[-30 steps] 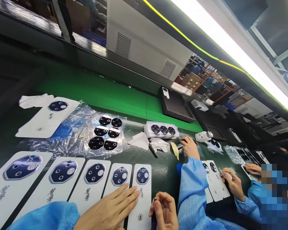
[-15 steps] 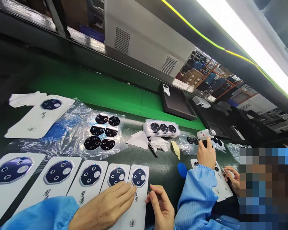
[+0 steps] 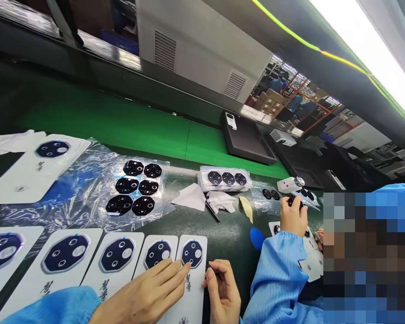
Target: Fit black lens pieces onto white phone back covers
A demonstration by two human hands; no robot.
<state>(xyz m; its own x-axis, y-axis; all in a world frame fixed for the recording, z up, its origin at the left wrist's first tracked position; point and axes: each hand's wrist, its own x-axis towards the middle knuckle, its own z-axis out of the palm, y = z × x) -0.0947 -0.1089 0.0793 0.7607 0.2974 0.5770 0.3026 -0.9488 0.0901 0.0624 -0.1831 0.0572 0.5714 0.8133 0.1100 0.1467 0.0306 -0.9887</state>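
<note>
Several white phone back covers, each with a dark blue octagonal camera plate, lie in a row along the front of the bench. My left hand (image 3: 151,285) rests palm down with fingers stretched across the two rightmost covers. Its fingertips touch the lower edge of the camera plate (image 3: 192,253) on the rightmost cover (image 3: 193,294). Beside that cover's right edge, my right hand (image 3: 222,288) is curled, thumb and fingers drawn together. Whatever its fingertips may pinch is hidden. Blue sleeves cover my forearms.
Behind the row lies a sheet of black octagonal stickers (image 3: 134,185) on clear film. A stack of covers (image 3: 27,180) stands left. Further right are sticker sheets (image 3: 222,179), crumpled wipes (image 3: 221,201), a black pen (image 3: 212,210), a bottle (image 3: 290,184) and a co-worker's hand (image 3: 293,216).
The view has shifted slightly, so the bench things sit further left. Both my hands keep nearly the same pose at the rightmost cover. The co-worker's second hand is now mostly hidden.
</note>
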